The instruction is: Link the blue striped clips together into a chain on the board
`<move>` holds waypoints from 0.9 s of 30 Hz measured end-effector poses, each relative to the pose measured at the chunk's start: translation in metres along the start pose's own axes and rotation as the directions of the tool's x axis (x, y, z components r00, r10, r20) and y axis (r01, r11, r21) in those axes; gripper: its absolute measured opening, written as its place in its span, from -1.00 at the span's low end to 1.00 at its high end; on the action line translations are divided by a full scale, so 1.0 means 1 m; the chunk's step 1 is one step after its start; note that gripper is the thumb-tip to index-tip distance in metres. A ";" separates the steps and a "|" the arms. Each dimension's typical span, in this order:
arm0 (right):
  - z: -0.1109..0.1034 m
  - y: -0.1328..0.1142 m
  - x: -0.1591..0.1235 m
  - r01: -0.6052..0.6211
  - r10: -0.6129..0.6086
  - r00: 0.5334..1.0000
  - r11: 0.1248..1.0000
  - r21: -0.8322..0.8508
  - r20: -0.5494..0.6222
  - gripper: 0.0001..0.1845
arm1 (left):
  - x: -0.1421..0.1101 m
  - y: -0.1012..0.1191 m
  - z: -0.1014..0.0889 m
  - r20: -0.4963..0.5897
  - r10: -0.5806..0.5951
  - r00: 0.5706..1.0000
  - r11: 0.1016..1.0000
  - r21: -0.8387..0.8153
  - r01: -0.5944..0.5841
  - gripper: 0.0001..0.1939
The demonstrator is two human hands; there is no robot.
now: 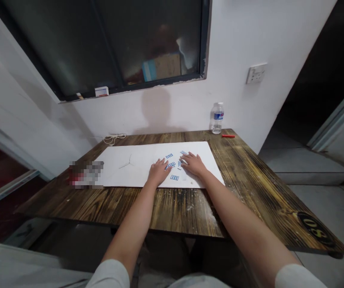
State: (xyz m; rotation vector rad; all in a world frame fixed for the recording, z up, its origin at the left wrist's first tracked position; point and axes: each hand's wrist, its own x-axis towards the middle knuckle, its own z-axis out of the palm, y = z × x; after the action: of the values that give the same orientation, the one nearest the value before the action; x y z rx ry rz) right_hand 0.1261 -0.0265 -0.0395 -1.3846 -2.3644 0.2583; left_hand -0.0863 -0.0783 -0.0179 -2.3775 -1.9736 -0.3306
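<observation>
While the left hand (159, 173) and right hand (194, 165) are laid flat and open, blue-printed paper slips (171, 164) are noted scattered between them, at 2 o'clock from the left.

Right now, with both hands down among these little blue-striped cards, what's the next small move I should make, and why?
I'd probably pick up the lone blue-striped card first. It lies a little apart from the others on the white sheet, between your left hand and your right hand, and neither hand seems to cover it, so it looks the easiest to reach.
</observation>
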 end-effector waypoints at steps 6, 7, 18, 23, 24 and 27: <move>0.001 0.002 0.002 0.007 -0.006 1.000 0.999 0.037 -0.021 -0.48 | 0.001 0.003 -0.005 -0.050 0.039 0.998 0.995 -0.094 -0.043 -0.58; 0.001 0.002 0.002 0.004 -0.003 1.000 0.999 0.040 -0.022 -0.46 | 0.001 0.004 -0.005 -0.040 0.022 0.999 0.995 -0.095 -0.026 -0.57; -0.004 -0.010 -0.002 0.248 -0.249 0.968 0.968 0.037 0.039 -0.47 | -0.002 0.009 -0.011 -0.115 -0.026 0.993 0.997 -0.073 0.017 -0.62; 0.005 -0.015 -0.001 0.284 -0.282 0.955 0.959 -0.007 0.093 -0.48 | -0.003 0.010 -0.016 -0.039 0.037 0.999 0.993 -0.110 -0.041 -0.62; 0.006 -0.015 -0.001 0.260 -0.258 0.963 0.965 -0.019 0.079 -0.50 | -0.003 0.010 -0.017 -0.032 0.062 0.998 0.991 -0.119 -0.065 -0.62; 0.006 -0.014 0.000 0.240 -0.239 0.970 0.970 -0.039 0.040 -0.52 | -0.004 0.011 -0.019 -0.026 0.126 0.992 0.983 -0.134 -0.128 -0.62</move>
State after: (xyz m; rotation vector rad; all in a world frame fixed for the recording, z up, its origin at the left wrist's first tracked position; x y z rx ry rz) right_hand 0.1123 -0.0339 -0.0400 -1.1056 -2.5506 0.1651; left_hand -0.0792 -0.0872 0.0015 -2.5575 -1.8362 -0.4930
